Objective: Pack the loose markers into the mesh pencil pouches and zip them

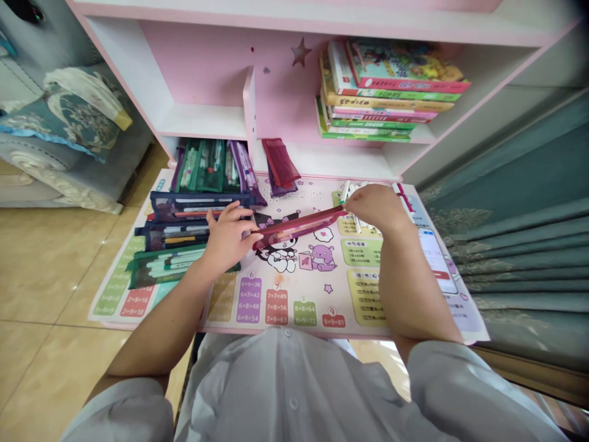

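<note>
A dark red mesh zip pouch (299, 228) with slim pen-like items inside stretches between my hands above the desk mat. My left hand (229, 236) pinches its left end with the thumb, the other fingers spread out. At the pouch's right end, my right hand (378, 205) closes on the corner near the zip; its fingertips are partly hidden. Beyond that hand lie several white pens (358, 222), partly covered by it. Left of my left hand rest filled pouches: a navy one (177, 205), another navy one (172, 236) and a green one (168, 264).
Green and purple filled pouches (211, 166) are packed in the lower left cubby. Flat red and purple pouches (280, 164) lie at the mat's back. Books (381, 101) are stacked on the shelf. A phone (438, 261) lies right of my right forearm, near the curtain (529, 215).
</note>
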A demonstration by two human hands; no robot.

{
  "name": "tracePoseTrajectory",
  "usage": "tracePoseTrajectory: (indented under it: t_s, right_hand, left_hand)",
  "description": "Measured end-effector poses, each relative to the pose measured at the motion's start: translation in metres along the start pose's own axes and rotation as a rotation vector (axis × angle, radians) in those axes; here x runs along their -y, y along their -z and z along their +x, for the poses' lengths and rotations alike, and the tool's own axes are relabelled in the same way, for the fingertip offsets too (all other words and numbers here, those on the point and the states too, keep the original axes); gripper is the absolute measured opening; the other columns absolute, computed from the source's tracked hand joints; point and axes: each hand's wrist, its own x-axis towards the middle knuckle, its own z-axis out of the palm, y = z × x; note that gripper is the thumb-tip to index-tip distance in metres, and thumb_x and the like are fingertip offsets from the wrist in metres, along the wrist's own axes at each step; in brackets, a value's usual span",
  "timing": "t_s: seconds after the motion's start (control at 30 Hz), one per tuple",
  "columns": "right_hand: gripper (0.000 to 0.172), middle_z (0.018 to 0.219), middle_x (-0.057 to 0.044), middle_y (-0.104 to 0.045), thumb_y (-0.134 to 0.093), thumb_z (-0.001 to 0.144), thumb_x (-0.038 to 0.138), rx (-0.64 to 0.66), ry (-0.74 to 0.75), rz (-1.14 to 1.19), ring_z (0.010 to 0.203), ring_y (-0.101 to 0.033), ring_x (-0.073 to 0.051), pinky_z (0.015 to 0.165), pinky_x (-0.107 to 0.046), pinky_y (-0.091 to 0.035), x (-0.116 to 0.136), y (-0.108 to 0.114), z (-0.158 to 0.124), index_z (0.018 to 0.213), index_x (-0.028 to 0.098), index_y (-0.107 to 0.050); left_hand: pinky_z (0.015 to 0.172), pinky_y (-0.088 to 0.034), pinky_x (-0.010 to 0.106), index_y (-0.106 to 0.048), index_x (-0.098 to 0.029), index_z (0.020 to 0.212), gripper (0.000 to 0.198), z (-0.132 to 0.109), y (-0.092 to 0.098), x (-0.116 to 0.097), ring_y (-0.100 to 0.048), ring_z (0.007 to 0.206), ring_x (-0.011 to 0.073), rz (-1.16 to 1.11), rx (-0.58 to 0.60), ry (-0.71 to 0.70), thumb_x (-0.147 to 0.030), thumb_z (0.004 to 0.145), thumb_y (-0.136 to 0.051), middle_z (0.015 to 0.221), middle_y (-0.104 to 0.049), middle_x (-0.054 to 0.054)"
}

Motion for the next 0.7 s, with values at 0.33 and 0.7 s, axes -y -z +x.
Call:
tracePoseTrajectory:
  t_s: [0.33, 0.7]
  right_hand:
    - [0.04, 0.136, -0.013, -0.06, -0.064, 0.079, 0.028, 0.204, 0.154, -0.093, 0.128, -0.051, -0.036, 0.101, -0.054, -0.041, 0.013, 0.008, -0.01, 0.118, 0.026, -0.069]
    - [0.017, 0.111, -0.008, -0.074, -0.065, 0.078, 0.037, 0.005, 0.193, 0.197, 0.101, -0.066, -0.027, 0.087, -0.038, -0.048, 0.005, 0.02, -0.013, 0.085, 0.024, -0.075]
  left_hand:
    - [0.111, -0.022, 0.076, -0.076, -0.028, 0.082, 0.007, -0.003, -0.001, 0.001, -0.045, 0.141, 0.0356, 0.028, -0.072, -0.004, -0.026, 0.085, -0.07, 0.132, -0.068, 0.007]
    - [0.111, -0.024, 0.076, -0.073, -0.025, 0.083, 0.008, -0.008, 0.014, -0.005, -0.046, 0.141, 0.0349, -0.091, -0.205, 0.064, -0.024, 0.087, -0.066, 0.132, -0.068, 0.008]
